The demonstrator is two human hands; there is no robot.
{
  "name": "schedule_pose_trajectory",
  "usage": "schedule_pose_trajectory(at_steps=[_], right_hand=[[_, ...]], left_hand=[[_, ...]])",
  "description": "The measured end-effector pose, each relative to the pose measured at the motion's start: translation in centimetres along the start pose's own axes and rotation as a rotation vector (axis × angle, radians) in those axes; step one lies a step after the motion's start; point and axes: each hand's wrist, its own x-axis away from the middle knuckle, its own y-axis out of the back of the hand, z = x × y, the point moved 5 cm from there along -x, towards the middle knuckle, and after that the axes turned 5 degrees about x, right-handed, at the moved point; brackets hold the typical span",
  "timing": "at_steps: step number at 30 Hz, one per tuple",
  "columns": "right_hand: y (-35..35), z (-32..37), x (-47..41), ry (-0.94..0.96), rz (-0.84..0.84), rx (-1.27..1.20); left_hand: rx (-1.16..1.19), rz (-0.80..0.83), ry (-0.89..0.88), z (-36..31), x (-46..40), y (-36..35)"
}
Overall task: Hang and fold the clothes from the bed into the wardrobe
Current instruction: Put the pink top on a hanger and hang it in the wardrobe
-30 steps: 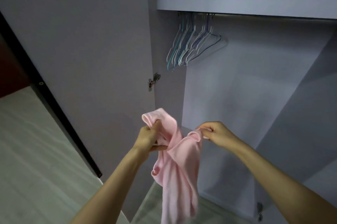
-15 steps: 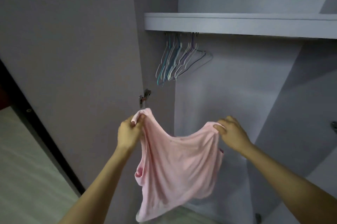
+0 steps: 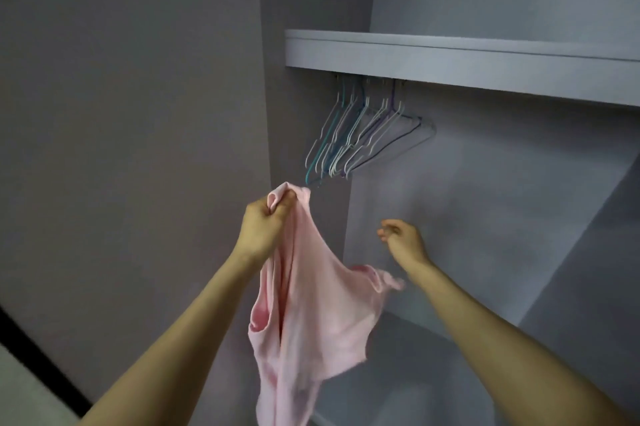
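– Where's the pink top (image 3: 304,314)?

– Hanging in front of the open wardrobe (image 3: 485,217), bunched at one shoulder in the left hand (image 3: 265,224), whose fingers curl tight round the cloth. The rest droops down, loose.

– And the right hand (image 3: 401,238)?

– Apart from the top, holding nothing, fingers loosely curled, raised below the hangers (image 3: 363,138).

– Where are those?

– Clustered at the left end under the shelf (image 3: 450,58), bare of clothes.

I am standing in a home bedroom, facing an open built-in wardrobe (image 3: 485,217) with grey panels. A bunch of wire hangers (image 3: 360,138) hangs under its shelf (image 3: 450,62), beside the open door (image 3: 138,114).
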Motion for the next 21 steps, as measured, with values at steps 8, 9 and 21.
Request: schedule_pose_trajectory(at_steps=[8,9,21], right_hand=[[-2.7,5.9,-15.1,-0.184,0.083,-0.643],[-2.9,6.2,-16.2,-0.197,0.089,-0.639],[-1.0,7.5,-18.5,0.053,-0.136,-0.449]], left_hand=[[-0.002,-0.137,0.027,-0.5,-5.8,-3.9],[0.003,-0.147,0.026,-0.6,-6.1,-4.1],[-0.093,-0.12,0.042,0.0,-7.0,-5.1]])
